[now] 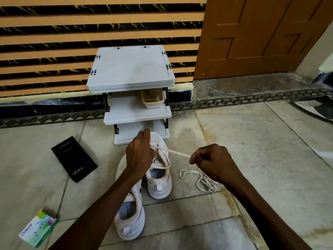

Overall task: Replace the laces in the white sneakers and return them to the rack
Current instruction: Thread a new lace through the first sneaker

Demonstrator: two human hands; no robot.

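Observation:
Two white sneakers stand on the floor in front of the white shoe rack (131, 69). The far sneaker (159, 179) has a white lace (177, 153) running taut from its front eyelets to the right. My right hand (214, 163) pinches that lace's end. My left hand (139, 152) grips the far sneaker's toe and front eyelets from above. The near sneaker (129, 213) lies partly under my left forearm. A loose white lace (201, 179) lies tangled on the floor by my right wrist.
A black phone box (74, 158) lies on the floor at left, and a small green-and-white carton (38, 229) sits nearer me. A beige tub (153, 98) stands on the rack's middle shelf. A brown door (261, 35) is at the back right.

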